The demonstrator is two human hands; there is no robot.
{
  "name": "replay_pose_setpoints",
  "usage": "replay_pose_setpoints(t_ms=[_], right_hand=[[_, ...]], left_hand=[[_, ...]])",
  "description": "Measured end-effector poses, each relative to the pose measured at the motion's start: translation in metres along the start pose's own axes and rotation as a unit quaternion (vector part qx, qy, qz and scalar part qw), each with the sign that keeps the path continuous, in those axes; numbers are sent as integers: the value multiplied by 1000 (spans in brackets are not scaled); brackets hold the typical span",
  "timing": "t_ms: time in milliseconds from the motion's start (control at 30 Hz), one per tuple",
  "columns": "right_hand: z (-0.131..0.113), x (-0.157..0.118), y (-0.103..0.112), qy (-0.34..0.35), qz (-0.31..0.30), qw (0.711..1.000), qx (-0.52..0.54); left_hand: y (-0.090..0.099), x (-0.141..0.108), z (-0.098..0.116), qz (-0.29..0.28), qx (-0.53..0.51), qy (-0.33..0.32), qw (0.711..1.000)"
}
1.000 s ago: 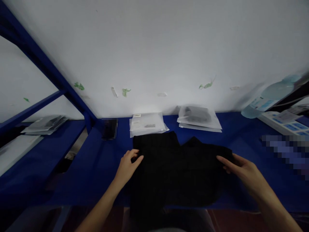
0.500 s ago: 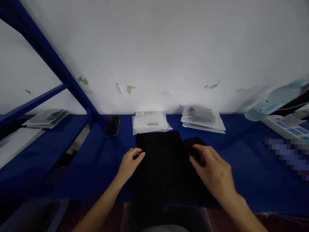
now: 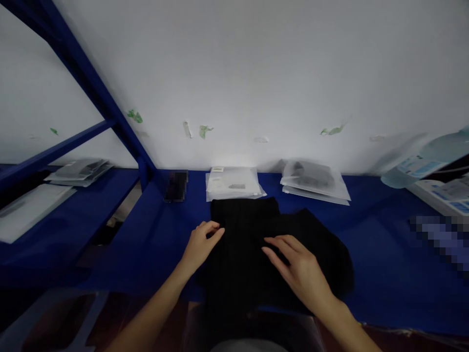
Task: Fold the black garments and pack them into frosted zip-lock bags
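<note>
A black garment lies on the blue table in front of me, its lower end hanging over the near edge. The weave and cut are too dark to make out. At its left edge, the thumb and fingertips of my left hand are pinched together on the fabric. My right hand is over the garment's middle, thumb and fingers apart with nothing between them. To the right of that hand a flap of the black fabric spreads out over the table.
Behind the garment lie white plastic packets and frosted zip bags. A dark phone-like object is at the left, near a blue metal frame. At the right, a large clear bottle leans beside a white box.
My right hand has let go of the fabric on the right and moved left, over the garment's middle. The flap now lies spread to the right. My left hand stays at the left edge.
</note>
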State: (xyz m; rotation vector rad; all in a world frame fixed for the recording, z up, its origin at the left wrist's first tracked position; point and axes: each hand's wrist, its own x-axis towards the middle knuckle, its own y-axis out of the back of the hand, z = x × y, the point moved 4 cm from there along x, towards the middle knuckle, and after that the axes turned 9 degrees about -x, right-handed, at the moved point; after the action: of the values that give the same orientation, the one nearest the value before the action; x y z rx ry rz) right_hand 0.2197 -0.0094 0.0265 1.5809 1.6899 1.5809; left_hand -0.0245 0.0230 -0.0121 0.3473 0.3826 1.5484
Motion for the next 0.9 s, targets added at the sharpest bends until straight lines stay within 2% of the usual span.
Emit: replay_pose_setpoints(t_ms=[67,167,300,400,567,700,900], right_hand=[[14,-2,14,-54,27,998,22],[47,-11,28,-159,61,984,-42],[78,-28,20,-242,13,968,-67],[77,-34,9,-242,-9,969,-51],[64,-32,2,-231,17,972,-44],[66,-30,11,-244,32,969,-18],[82,-32,32,-307,52,950,-33]], left_hand=[[0,0,-1,2,-1,2,1000],[0,0,-2,6,-3,6,1000],[0,1,-3,7,-2,9,1000],[0,1,-5,9,1,10,1000],[0,0,-3,9,7,8,1000],[-3,0,9,7,20,-7,1000],[-24,5,26,-27,17,-34,999]])
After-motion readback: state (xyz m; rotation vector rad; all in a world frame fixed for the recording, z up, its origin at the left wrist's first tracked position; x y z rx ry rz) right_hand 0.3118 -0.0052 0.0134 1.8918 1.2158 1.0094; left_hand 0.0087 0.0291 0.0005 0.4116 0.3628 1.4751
